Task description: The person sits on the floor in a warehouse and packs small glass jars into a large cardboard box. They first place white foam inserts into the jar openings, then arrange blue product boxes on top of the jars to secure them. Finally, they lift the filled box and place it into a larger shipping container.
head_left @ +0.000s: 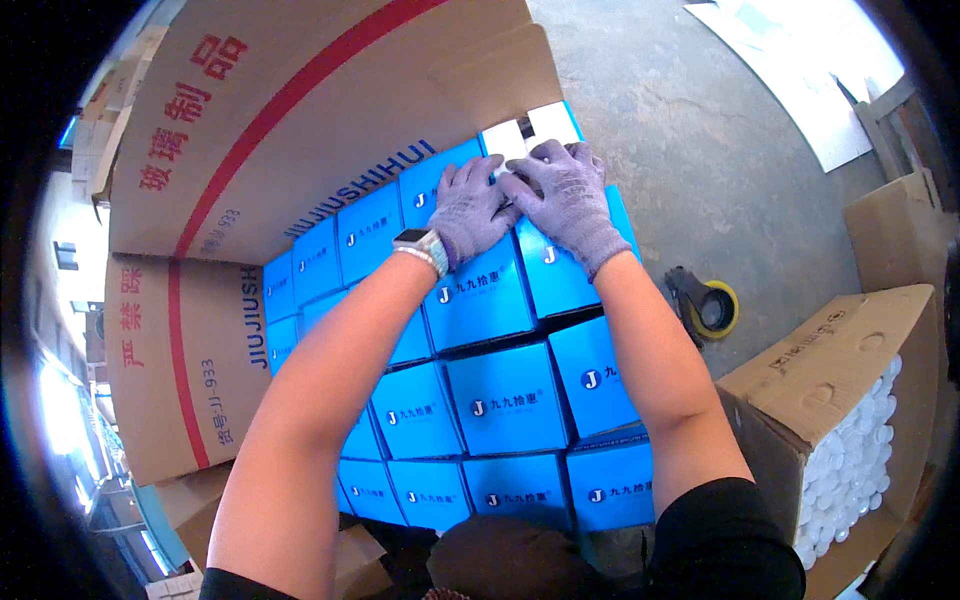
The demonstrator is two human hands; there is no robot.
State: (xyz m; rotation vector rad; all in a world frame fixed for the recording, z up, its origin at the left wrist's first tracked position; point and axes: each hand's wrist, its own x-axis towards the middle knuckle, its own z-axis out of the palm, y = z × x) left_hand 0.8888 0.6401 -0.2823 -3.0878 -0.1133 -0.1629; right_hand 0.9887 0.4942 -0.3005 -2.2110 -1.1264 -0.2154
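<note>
2 gloved hands, left hand (470, 208) and right hand (565, 195), pressed flat together on a blue box (560, 265) in the big carton (300, 110); nothing gripped.

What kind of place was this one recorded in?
Probably a packing or warehouse floor. Both gloved hands, left hand and right hand, press on small blue boxes filling a big cardboard carton. A tape dispenser lies on the bare concrete floor, beside an open carton of white caps.
</note>
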